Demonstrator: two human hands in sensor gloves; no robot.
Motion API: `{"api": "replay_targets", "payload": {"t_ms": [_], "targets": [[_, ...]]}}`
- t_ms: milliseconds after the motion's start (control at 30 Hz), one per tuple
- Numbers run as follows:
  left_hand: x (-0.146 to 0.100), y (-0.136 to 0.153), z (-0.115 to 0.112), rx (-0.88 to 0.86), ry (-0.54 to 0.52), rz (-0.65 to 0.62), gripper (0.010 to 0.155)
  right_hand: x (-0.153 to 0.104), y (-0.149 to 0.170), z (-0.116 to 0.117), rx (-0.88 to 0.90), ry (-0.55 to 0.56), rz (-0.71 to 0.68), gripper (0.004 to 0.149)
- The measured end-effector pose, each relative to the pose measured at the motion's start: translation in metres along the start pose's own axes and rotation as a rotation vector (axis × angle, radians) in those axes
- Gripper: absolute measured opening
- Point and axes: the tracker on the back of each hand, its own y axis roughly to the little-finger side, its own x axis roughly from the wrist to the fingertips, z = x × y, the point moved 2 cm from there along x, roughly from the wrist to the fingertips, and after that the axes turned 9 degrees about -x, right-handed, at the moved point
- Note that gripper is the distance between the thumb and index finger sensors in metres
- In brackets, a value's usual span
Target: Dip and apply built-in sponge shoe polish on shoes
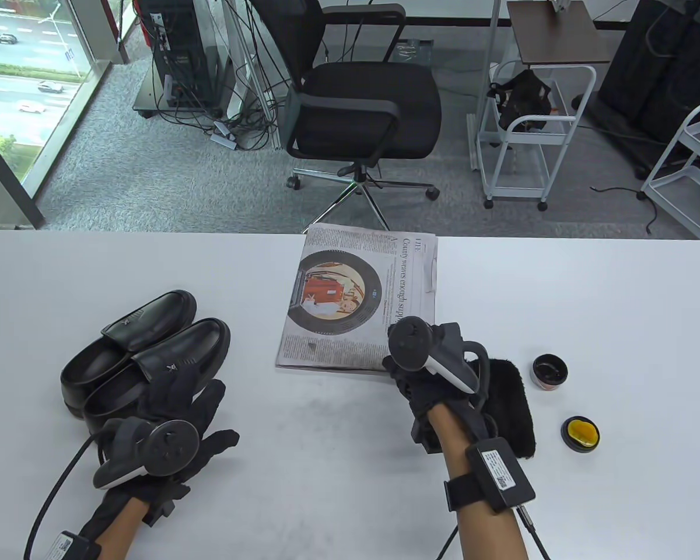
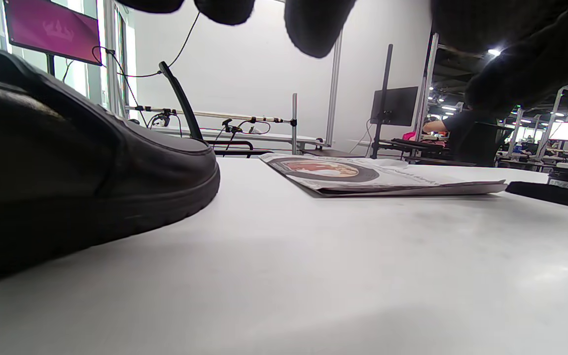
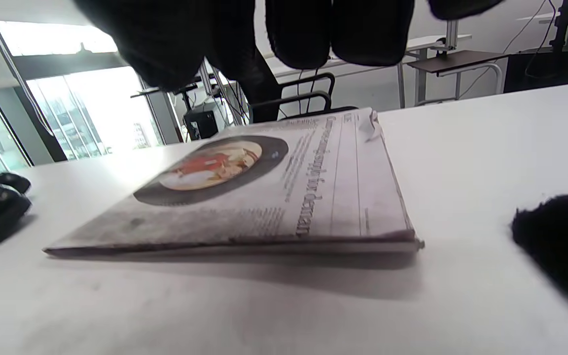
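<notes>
Left hand (image 1: 169, 431) flat, fingers spread, empty, touching heel of nearer black loafer (image 1: 157, 370). Right hand (image 1: 431, 373) over folded newspaper's (image 1: 356, 297) near edge, grip unclear. Right: black brush (image 1: 510, 408), sponge lid (image 1: 580, 433), open polish tin (image 1: 549, 371) on white surface (image 1: 326, 455).

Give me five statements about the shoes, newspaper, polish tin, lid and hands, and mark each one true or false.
1. The two black shoes sit side by side, left of the newspaper. True.
2. The polish tin stands on the newspaper. False: it stands on the bare table, to the right.
3. The lid with the yellow sponge lies apart from the tin. True.
4. The right hand holds the lid. False: it holds nothing.
5. The left hand holds a shoe up. False: both shoes rest on the table.
</notes>
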Motion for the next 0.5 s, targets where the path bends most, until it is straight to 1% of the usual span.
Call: {"api": "replay_targets", "payload": {"t_ms": [33,100,200,267,333,400,433,500], "targets": [[0.000,0.000,0.000,0.000,0.001,0.001,0.082,0.006,-0.001,0.011,-0.012,-0.023,0.001,0.055],[0.000,0.000,0.000,-0.002,0.005,0.000,0.082,0.016,-0.003,0.034,-0.042,-0.066,0.008,0.060],[0.000,0.000,0.000,-0.005,0.005,-0.001,0.082,0.024,-0.005,0.057,-0.099,-0.128,0.015,0.071],[0.000,-0.001,0.000,-0.006,0.005,-0.003,0.082,0.029,-0.008,0.073,-0.156,-0.169,0.018,0.073],[0.001,-0.001,-0.001,-0.006,0.006,-0.006,0.082,0.033,-0.010,0.083,-0.197,-0.170,0.027,0.071],[0.001,-0.001,-0.001,-0.006,0.008,-0.008,0.082,0.037,-0.011,0.086,-0.215,-0.184,0.025,0.065],[0.001,-0.002,-0.001,-0.007,0.010,-0.010,0.082,0.038,-0.012,0.086,-0.185,-0.147,0.035,0.062],[0.002,-0.002,-0.002,-0.007,0.013,-0.011,0.082,0.041,-0.014,0.084,-0.198,-0.080,0.035,0.052]]}}
